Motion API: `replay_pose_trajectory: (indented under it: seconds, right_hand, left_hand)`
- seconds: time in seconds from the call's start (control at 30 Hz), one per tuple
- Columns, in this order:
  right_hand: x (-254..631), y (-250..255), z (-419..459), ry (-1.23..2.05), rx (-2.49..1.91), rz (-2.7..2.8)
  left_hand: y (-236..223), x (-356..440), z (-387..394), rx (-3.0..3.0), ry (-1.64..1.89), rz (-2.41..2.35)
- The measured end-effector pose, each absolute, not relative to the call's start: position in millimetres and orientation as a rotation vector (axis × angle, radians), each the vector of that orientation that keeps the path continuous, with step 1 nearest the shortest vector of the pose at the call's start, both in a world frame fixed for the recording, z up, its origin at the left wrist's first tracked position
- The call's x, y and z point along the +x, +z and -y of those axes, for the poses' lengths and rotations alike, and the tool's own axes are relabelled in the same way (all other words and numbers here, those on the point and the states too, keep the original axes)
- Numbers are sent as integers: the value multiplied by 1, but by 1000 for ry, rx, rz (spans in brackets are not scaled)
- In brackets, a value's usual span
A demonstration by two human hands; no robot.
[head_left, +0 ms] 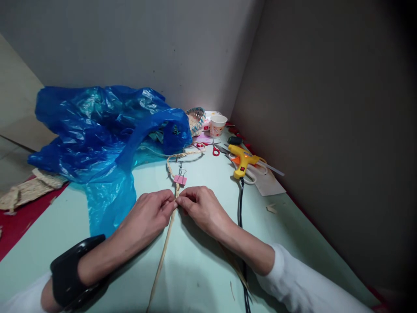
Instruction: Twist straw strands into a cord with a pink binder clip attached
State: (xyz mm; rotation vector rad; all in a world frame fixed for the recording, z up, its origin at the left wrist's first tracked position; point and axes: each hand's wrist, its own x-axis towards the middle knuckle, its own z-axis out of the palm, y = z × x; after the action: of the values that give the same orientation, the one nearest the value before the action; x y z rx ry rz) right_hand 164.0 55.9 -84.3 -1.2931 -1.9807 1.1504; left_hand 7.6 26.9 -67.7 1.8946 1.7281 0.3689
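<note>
My left hand (155, 210) and my right hand (199, 204) meet at the middle of the table, their fingertips pinched together on a braid of pale plant fibre (177, 188). Just beyond my fingers, a pink binder clip (180, 179) grips the braid. Past the clip, the finished length curves away toward the back. One long loose fibre strand (162, 256) runs from my fingers toward the near edge. Another strand (237, 269) shows partly under my right forearm. My fingers hide the exact spot where the strands cross.
A crumpled blue plastic bag (114, 126) covers the left back. A woven basket (196, 119), a paper cup (217, 126) and red-handled scissors (216, 150) stand behind. To the right lies a yellow glue gun (241, 160), its black cord (240, 204) running nearward beside my right arm.
</note>
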Motion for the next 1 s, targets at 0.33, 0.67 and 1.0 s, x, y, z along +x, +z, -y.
replay_pose_trajectory:
  seconds: [0.33,0.67,1.0]
  right_hand:
    - [165,-83,-50,1101,-1281,1895]
    - [172,-89,-56,1483,-1154,1745]
    - [173,-85,-57,1624,-1118,1614]
  left_hand:
    - [-65,23,-7,1879,425,-1813]
    - [-72,55,19,2344,-144,-1831]
    - [-63,12,-21,1707,708,-1522]
